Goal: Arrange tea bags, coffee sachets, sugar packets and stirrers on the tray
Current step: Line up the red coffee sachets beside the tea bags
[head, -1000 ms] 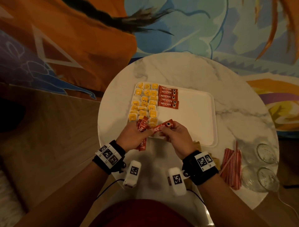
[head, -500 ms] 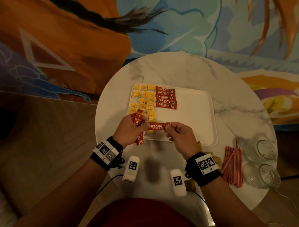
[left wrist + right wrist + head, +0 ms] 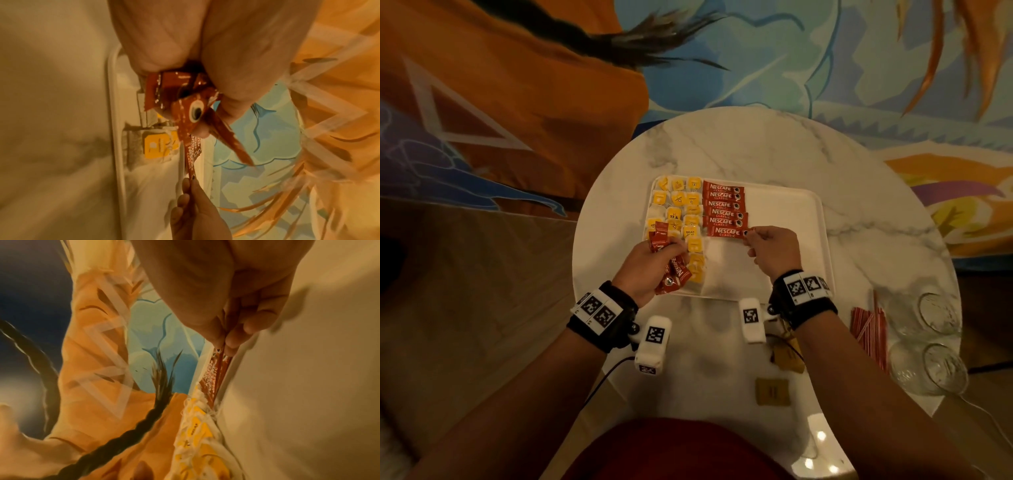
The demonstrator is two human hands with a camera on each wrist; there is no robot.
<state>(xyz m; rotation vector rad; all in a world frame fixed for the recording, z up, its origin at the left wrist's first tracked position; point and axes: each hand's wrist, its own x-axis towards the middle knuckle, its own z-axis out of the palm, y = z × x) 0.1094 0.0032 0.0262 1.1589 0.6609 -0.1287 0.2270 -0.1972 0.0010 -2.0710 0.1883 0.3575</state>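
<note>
A white tray lies on the round marble table. Yellow tea bags fill its left side, and red coffee sachets lie stacked in a column beside them. My right hand pinches the right end of one coffee sachet at the bottom of that column, low over the tray; the right wrist view shows thumb and finger on its end. My left hand grips a bundle of coffee sachets over the tray's near-left corner, seen close in the left wrist view.
Red-and-white stirrers lie on the table right of the tray. Two clear glasses lie on their sides at the right edge. Brown sugar packets sit near the front edge, partly under my right forearm.
My right hand pulled one sachet away from the left hand's bundle and carried it up and right to the bottom of the sachet column. The left hand stayed with its bundle.
</note>
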